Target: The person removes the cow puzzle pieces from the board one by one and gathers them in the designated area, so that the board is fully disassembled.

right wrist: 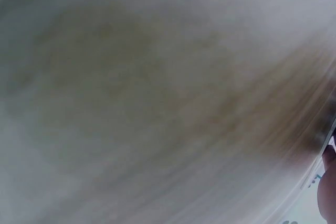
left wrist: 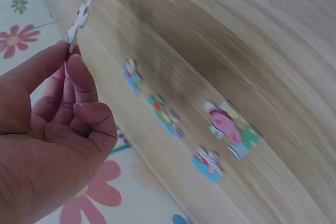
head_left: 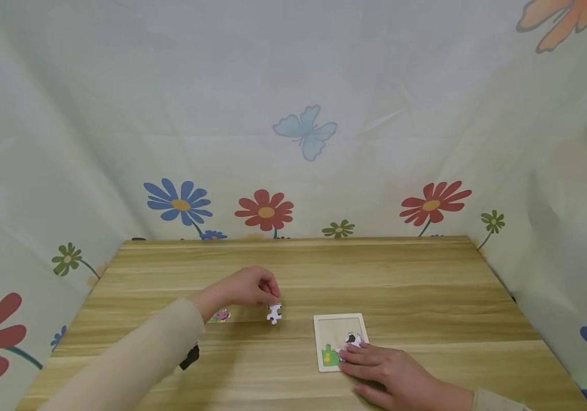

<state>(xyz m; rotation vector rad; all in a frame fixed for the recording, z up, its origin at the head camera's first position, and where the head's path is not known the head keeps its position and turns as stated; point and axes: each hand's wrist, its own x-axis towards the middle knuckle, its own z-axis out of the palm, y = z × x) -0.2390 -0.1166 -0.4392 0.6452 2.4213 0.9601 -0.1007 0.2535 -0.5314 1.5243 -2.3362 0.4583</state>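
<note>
A jigsaw piece (head_left: 274,313) hangs above the table, pinched between the thumb and fingertips of my left hand (head_left: 249,287). The left wrist view shows the same piece (left wrist: 80,23) nearly edge-on. To its right lies a square puzzle board (head_left: 339,317) with a pale raised rim. My right hand (head_left: 398,374) rests on the board's lower right with its fingers extended. A green piece (head_left: 330,357) and a black-and-white piece (head_left: 353,338) sit inside the board, partly covered by those fingers. Only a sliver of the right hand (right wrist: 328,187) shows in the blurred right wrist view.
Several loose pieces lie on the wooden table (head_left: 401,274); the left wrist view shows a pink-and-green one (left wrist: 227,125) and a blue-and-white one (left wrist: 208,164). The left forearm hides part of that area in the head view. Flower-printed cloth (head_left: 304,177) surrounds the table.
</note>
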